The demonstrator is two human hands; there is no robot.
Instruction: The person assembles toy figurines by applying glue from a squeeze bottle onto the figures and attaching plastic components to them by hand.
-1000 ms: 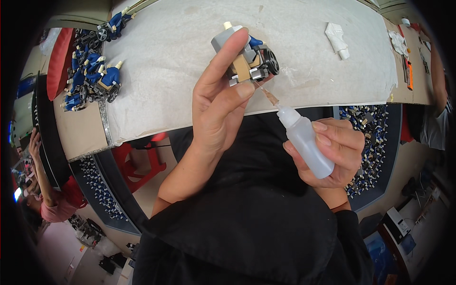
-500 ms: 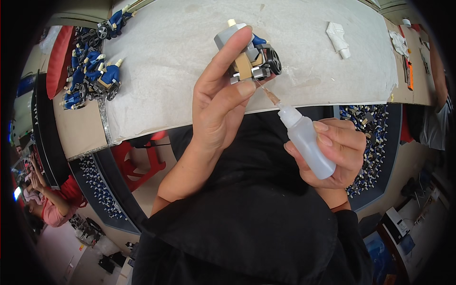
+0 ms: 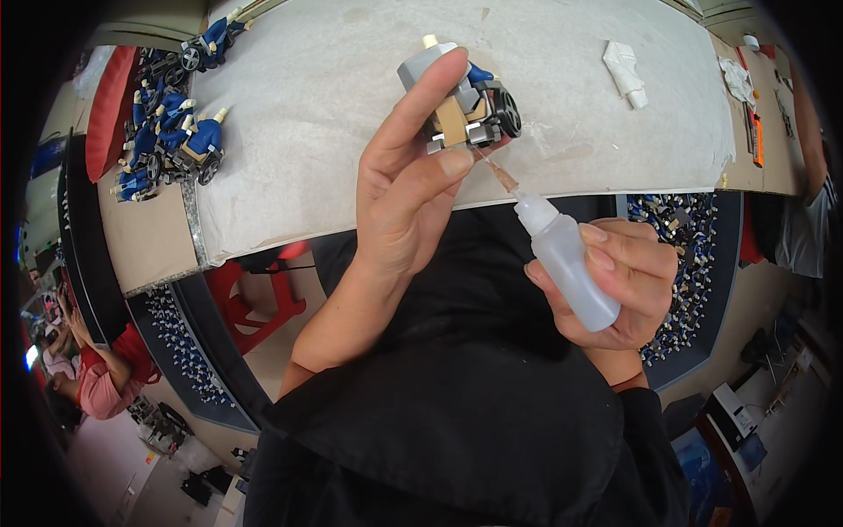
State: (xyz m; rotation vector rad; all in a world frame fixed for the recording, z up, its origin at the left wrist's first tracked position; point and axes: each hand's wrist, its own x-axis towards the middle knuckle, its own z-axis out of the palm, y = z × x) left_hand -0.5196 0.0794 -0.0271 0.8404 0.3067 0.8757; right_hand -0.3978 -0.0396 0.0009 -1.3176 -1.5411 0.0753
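My left hand is closed round a small toy figure in a wheelchair, held up over the near part of the table. Grey, tan and blue parts show on it, with a black spoked wheel at its right side; my fingers hide some of the rest. In my right hand is a translucent white squeeze bottle, tilted up and to the left. Its thin needle tip reaches to the toy's lower edge beside my left thumb. Whether the needle touches, or any liquid comes out, I cannot tell.
Several finished-looking blue figures in wheelchairs crowd the table's left end. Crumpled white tissue and an orange-handled cutter lie to the right. Trays of small blue figures flank me below table height. A red stool stands underneath; a co-worker sits far left.
My hands, the toy and the bottle have hardly moved. At the far left the co-worker's arms and body have shifted slightly.
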